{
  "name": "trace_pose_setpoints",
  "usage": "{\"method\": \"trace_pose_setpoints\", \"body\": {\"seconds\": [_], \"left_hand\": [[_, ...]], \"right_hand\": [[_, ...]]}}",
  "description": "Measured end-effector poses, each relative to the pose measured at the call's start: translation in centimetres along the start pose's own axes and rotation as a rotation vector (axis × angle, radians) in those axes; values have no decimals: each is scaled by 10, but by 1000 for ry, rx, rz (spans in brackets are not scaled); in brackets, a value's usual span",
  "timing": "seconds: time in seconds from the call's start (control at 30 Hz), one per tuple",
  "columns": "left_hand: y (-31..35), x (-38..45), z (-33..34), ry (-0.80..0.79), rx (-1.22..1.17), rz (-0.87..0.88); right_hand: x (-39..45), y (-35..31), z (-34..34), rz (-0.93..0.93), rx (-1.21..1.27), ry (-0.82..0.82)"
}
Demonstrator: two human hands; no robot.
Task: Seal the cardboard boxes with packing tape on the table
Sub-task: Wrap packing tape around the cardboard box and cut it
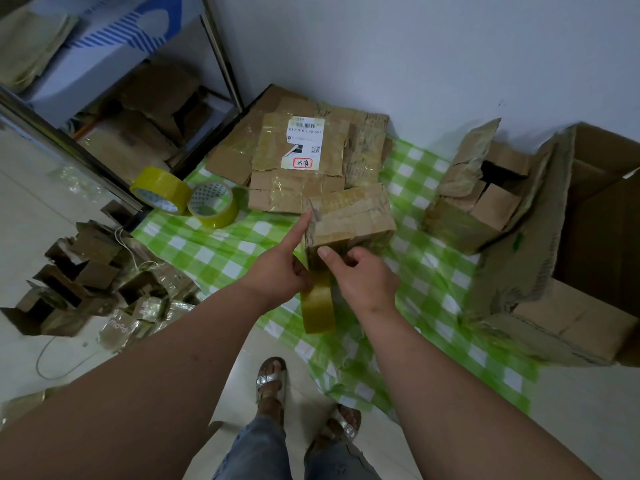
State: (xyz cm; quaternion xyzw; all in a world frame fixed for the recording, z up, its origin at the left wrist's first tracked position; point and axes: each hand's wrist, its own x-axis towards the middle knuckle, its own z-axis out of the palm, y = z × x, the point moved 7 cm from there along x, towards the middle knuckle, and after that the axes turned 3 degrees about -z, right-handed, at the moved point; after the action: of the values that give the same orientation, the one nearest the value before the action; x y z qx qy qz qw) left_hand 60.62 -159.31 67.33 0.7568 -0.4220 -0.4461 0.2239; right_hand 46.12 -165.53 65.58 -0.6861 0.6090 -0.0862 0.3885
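A small taped cardboard box [353,216] stands on the green checked cloth [214,251]. My left hand [280,268] points its index finger onto the box's upper left corner, while its other fingers hold a yellowish tape roll [317,306] that hangs below the box. A strip of tape runs from the roll up the box's near face. My right hand [360,275] grips the box's near lower edge, thumb pressed on the tape.
Two more tape rolls [162,188] [213,204] lie at the cloth's left. Flattened labelled cardboard [298,161] lies behind the box. An open small box [478,202] and a large carton [595,237] stand right. Several cardboard pieces [86,282] litter the floor left.
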Motion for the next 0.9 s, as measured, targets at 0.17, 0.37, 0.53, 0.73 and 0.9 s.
{"method": "trace_pose_setpoints", "body": {"seconds": [0.17,0.37,0.53,0.73,0.9], "left_hand": [[-1,2,0,-13,26,13],[0,5,0,-12,35,18],[2,7,0,-10,60,20],[3,5,0,-15,12,8],[1,-4,4,7,-68,-2]], "right_hand": [[3,1,-2,-34,-91,7],[-1,-8,-2,-69,33,69],[7,-4,-3,-35,-35,36],[0,17,-7,18,85,62],[-18,20,19,60,358,-191]]}}
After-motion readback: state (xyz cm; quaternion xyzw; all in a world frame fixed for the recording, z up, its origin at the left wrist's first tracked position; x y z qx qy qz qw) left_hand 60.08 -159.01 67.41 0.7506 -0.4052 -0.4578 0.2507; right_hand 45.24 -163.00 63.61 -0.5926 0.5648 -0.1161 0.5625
